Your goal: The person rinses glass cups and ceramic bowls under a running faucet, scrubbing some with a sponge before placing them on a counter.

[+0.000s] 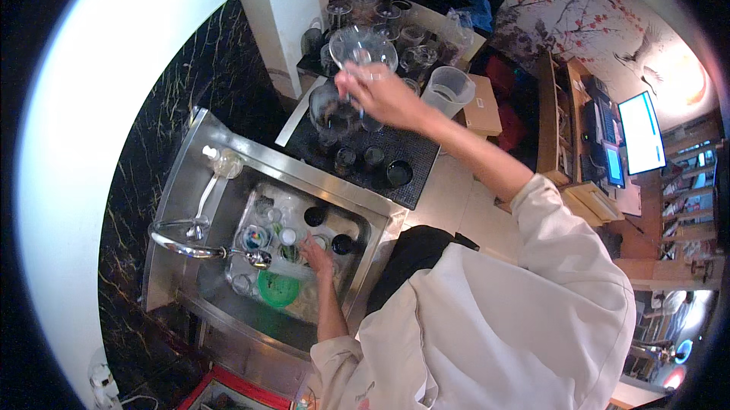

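Observation:
My right hand (379,93) is raised over the black rack beside the sink, fingers closed on a clear glass with a wide round bowl (363,48). Below and left of that hand stands a large clear glass vessel (331,110). My left hand (315,253) is low in the steel sink (319,184), beside a small white-topped item (288,236); whether it grips anything is unclear. Around it in the sink lie several glasses, dark round cups (342,244) and a green plastic basket (278,287). The chrome faucet (194,247) reaches over the sink.
The black mesh mat (413,196) carries several small dark glasses. Many upturned glasses (388,10) crowd behind it, near a translucent plastic pitcher (447,90) and a cardboard box (482,105). A soap dispenser (228,163) is at the sink's back corner. A red-edged container (211,390) sits below.

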Available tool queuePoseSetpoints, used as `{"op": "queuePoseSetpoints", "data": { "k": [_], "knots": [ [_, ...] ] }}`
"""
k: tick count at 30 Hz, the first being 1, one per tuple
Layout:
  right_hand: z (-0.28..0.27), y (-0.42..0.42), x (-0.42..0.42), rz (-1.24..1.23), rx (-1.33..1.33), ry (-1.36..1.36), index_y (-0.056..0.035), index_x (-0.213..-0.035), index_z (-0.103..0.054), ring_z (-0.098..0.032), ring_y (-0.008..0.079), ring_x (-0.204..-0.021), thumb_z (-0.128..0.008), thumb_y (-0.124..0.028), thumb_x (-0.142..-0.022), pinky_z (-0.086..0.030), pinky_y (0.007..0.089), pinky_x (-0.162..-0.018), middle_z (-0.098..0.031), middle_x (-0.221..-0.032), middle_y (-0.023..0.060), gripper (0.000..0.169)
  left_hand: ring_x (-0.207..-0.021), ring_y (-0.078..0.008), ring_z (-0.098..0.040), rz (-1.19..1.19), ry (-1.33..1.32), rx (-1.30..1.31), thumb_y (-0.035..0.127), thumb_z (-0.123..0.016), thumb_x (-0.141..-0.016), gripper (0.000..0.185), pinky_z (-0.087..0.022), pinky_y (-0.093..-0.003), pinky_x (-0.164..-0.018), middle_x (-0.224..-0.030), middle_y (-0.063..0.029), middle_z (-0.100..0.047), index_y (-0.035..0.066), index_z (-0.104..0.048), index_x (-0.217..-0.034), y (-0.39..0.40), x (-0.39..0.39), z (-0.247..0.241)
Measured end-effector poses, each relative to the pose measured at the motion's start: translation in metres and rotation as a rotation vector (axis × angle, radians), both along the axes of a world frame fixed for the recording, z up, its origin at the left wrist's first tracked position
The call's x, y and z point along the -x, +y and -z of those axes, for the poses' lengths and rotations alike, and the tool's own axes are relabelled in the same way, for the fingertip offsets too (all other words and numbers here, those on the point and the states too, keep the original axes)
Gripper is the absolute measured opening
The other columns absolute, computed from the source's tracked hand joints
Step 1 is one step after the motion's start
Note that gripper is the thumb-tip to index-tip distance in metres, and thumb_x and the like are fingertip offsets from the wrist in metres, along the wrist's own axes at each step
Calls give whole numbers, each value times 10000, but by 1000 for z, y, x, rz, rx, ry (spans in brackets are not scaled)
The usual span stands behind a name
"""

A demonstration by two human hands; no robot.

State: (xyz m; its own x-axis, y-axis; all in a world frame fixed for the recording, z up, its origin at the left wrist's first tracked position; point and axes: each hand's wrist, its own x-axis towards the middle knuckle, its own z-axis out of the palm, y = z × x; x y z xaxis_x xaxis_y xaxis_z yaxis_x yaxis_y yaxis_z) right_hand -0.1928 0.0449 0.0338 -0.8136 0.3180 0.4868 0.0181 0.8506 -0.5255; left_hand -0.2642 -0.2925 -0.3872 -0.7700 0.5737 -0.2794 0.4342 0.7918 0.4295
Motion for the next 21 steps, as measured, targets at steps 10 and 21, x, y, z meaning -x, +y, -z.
{"op": "queuePoseSetpoints", "data": {
  "k": [10,21],
  "knots": [
    [98,161,65,247,-86,-174,-6,-898,-684,-635,371,-909,-456,-240,-1009,-489,436,-831,-673,-912,191,345,-1235,-416,-439,-22,-2,-326,162,-884,-577,875,-352,-508,-1045,-1274,-199,-521,90,-444,-1330,-32,9,-6],
    [227,241,70,403,-188,-222,-39,-922,-692,-652,373,-911,-415,-277,-1002,-508,457,-808,-701,-929,160,373,-1108,-444,-544,-374,64,-356,328,-892,-611,833,-425,-481,-982,-1188,-275,-577,-70,-511,-1235,-44,14,-96]
  ]
}}
